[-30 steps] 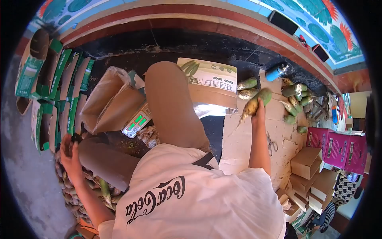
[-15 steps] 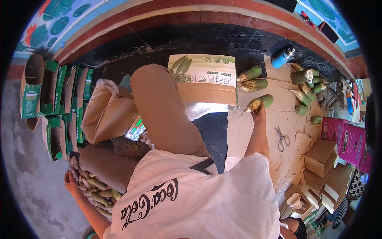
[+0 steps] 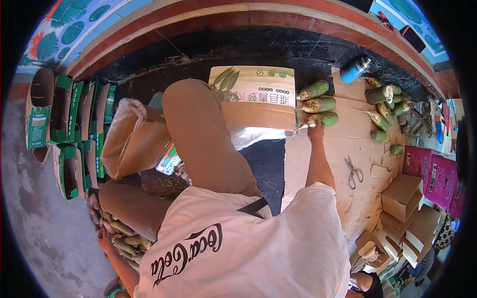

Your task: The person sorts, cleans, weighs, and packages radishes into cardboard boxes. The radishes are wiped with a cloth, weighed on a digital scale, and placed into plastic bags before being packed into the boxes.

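The right hand (image 3: 315, 132) reaches forward, its fingers grasping a radish (image 3: 325, 118) by the near side. The radish lies flat on the cardboard (image 3: 328, 154), green end pointing right of the fingers and pale root end to their left. Just beyond the fingers two more radishes (image 3: 318, 98) lie in a row, the nearer one just beside the held one. Left of the fingers stands a printed box (image 3: 252, 97), close to the root tip. Scissors (image 3: 354, 172) lie behind and right of the fingers, and a blue bottle (image 3: 358, 68) is well beyond them. The left hand (image 3: 106, 242) hangs low at the radish pile (image 3: 121, 233); whether its fingers are clenched or loose cannot be told.
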`<state>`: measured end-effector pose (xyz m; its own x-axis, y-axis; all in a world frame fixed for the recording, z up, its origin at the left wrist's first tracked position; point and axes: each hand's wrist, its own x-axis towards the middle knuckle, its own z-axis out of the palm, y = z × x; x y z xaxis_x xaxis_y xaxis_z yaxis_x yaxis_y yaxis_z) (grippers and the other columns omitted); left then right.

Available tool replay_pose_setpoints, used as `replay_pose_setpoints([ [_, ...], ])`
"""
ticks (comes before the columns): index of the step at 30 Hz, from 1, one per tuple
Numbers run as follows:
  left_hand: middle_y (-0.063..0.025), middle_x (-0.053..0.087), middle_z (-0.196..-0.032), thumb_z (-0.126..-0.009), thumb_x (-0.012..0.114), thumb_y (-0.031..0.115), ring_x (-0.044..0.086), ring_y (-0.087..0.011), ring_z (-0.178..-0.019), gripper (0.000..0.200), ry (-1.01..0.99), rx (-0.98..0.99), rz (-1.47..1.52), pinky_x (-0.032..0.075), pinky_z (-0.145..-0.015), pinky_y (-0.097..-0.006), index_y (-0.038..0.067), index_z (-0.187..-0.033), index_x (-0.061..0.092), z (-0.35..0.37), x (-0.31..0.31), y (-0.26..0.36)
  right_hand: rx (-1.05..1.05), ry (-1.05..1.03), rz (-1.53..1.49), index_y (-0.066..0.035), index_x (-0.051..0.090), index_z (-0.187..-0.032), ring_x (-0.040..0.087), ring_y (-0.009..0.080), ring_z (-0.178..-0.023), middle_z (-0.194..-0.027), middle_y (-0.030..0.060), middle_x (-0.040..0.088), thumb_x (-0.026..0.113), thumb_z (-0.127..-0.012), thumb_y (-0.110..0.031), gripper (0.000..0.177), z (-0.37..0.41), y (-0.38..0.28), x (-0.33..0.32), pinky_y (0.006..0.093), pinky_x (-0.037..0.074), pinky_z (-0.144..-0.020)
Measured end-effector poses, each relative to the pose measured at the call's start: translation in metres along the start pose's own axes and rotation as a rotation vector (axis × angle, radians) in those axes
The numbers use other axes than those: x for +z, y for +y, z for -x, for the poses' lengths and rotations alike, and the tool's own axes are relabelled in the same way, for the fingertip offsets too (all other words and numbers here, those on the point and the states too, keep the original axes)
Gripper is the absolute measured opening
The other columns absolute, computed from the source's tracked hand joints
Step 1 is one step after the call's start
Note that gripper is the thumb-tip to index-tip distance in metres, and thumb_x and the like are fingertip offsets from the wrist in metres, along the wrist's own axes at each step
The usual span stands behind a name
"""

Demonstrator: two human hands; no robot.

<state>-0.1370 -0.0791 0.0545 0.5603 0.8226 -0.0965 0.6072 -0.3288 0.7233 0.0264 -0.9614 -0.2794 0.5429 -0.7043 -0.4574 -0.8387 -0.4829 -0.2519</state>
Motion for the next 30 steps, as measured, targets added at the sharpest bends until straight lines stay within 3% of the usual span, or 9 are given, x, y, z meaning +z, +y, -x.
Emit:
replay_pose_setpoints([
  [4,-0.0093,0.063,-0.095,-0.083,0.062,0.024,0.058,-0.0198,-0.085,0.037,0.131,-0.032,-0.32,0.047,-0.073,-0.0325,-0.004,-0.106,0.058,-0.001,-0.004,-0.027,-0.011,-0.07,-0.058,-0.022,0.026,-0.139,0.047,0.0358,-0.115,-0.131,0.0195,0.043,0.058,-0.077,-0.024,0.07,-0.023,0.015,0.015,0.0427,0.041,-0.093],
  [8,-0.0107,0.062,-0.098,-0.08,0.065,0.027,0.057,-0.0221,-0.089,0.041,0.117,-0.082,-0.387,0.046,-0.076,-0.0332,-0.003,-0.107,0.059,-0.014,-0.017,-0.081,0.044,-0.1,0.072,-0.022,0.021,-0.141,0.053,0.0331,-0.11,-0.119,0.0206,0.054,0.053,-0.077,-0.016,0.072,-0.01,-0.005,-0.01,0.042,0.043,-0.09],
  [12,-0.0121,0.062,-0.099,-0.079,0.065,0.021,0.056,-0.0235,-0.093,0.037,0.096,-0.193,-0.462,0.044,-0.078,-0.0367,-0.004,-0.105,0.059,0.01,0.0,-0.104,0.066,-0.155,0.089,-0.025,0.017,-0.142,0.05,0.0307,-0.115,-0.126,0.0157,0.05,0.05,-0.082,-0.017,0.069,-0.012,-0.017,-0.023,0.0406,0.041,-0.093],
  [15,-0.0127,0.061,-0.103,-0.079,0.065,0.019,0.056,-0.0238,-0.095,0.038,0.012,-0.213,-0.231,0.043,-0.08,-0.0373,-0.005,-0.108,0.058,0.041,0.02,-0.1,0.131,-0.095,0.075,-0.024,0.014,-0.143,0.052,0.0308,-0.113,-0.124,0.0176,0.052,0.051,-0.08,-0.017,0.073,-0.015,-0.022,-0.038,0.0401,0.041,-0.092],
  [17,-0.0138,0.061,-0.104,-0.078,0.065,0.018,0.056,-0.0238,-0.093,0.039,-0.003,-0.301,-0.333,0.044,-0.08,-0.0379,-0.005,-0.108,0.058,0.036,0.016,-0.13,0.163,-0.078,0.039,-0.022,0.01,-0.144,0.053,0.0305,-0.112,-0.122,0.0203,0.053,0.053,-0.078,-0.016,0.079,-0.011,-0.029,-0.049,0.0392,0.042,-0.091],
  [20,-0.0157,0.06,-0.109,-0.083,0.058,0.026,0.058,-0.0269,-0.093,0.036,-0.194,-0.42,-0.624,0.044,-0.081,-0.0386,0.001,-0.109,0.058,0.044,0.018,-0.155,0.181,-0.042,0.179,-0.022,0.01,-0.144,0.051,0.0289,-0.115,-0.123,0.0198,0.052,0.053,-0.078,-0.016,0.079,0.01,-0.043,-0.067,0.0396,0.04,-0.094],
  [23,-0.0156,0.059,-0.11,-0.084,0.055,0.029,0.057,-0.0282,-0.095,0.037,-0.358,-0.46,-0.751,0.044,-0.082,-0.0393,0.002,-0.11,0.058,0.055,0.028,-0.179,0.169,-0.102,0.242,-0.023,0.011,-0.144,0.049,0.0279,-0.117,-0.126,0.0188,0.05,0.052,-0.078,-0.014,0.078,0.022,-0.053,-0.085,0.04,0.039,-0.096],
  [27,-0.0154,0.059,-0.112,-0.085,0.051,0.033,0.057,-0.0299,-0.097,0.039,-0.515,-0.46,-0.797,0.044,-0.083,-0.0402,0.005,-0.112,0.057,0.071,0.045,-0.209,0.061,-0.038,0.335,-0.026,0.027,-0.14,0.049,0.0292,-0.117,-0.129,0.014,0.048,0.049,-0.082,-0.017,0.063,0.019,-0.053,-0.092,0.0431,0.041,-0.093],
  [30,-0.0152,0.058,-0.113,-0.086,0.048,0.036,0.057,-0.0311,-0.098,0.041,-0.607,-0.442,-0.82,0.044,-0.084,-0.041,0.006,-0.113,0.057,0.08,0.056,-0.232,-0.049,-0.032,0.414,-0.017,0.039,-0.132,0.049,0.0311,-0.117,-0.128,0.0168,0.048,0.048,-0.083,-0.019,0.05,0.001,-0.043,-0.096,0.0454,0.041,-0.093],
])
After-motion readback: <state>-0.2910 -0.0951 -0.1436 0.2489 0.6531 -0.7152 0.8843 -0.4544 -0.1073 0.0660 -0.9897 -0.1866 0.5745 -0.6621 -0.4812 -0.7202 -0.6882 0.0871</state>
